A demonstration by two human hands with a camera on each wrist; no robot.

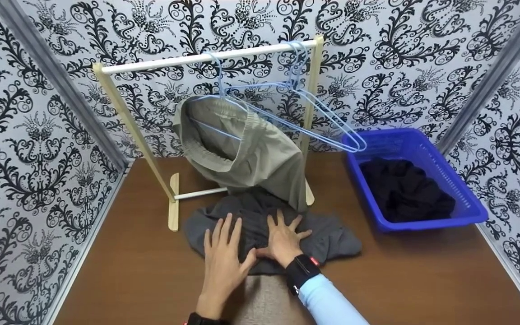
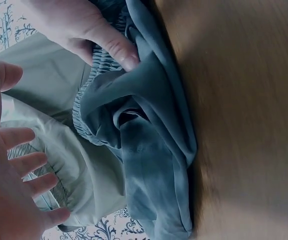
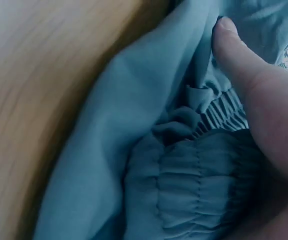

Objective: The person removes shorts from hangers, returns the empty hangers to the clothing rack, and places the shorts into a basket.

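Left hand (image 1: 226, 257) and right hand (image 1: 285, 243), fingers spread apart, are held over the dark grey garment (image 1: 254, 221) — touched by the right thumb (image 3: 241, 57) — on the worktop (image 1: 409, 280) before the rack (image 1: 160, 63). Seemingly it is being smoothed; next, the gathered waistband (image 3: 184, 187) would need to be pinched.

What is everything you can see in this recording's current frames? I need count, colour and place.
Rack: one, white bar, pale wood posts, back of table
Hangers: at least two, light blue, on the bar
Beige garment: one, on a hanger
Grey garment: one, dark grey, on table before rack
Basket: one, blue, right side
Cloth: black, in basket, piece count unclear
Table: one, brown, beneath everything
Walls: three visible, white with black pattern, back and sides
Sleeve: one, light blue, right arm
Wristbands: two, black, both wrists
Left hand, right hand: at grey garment
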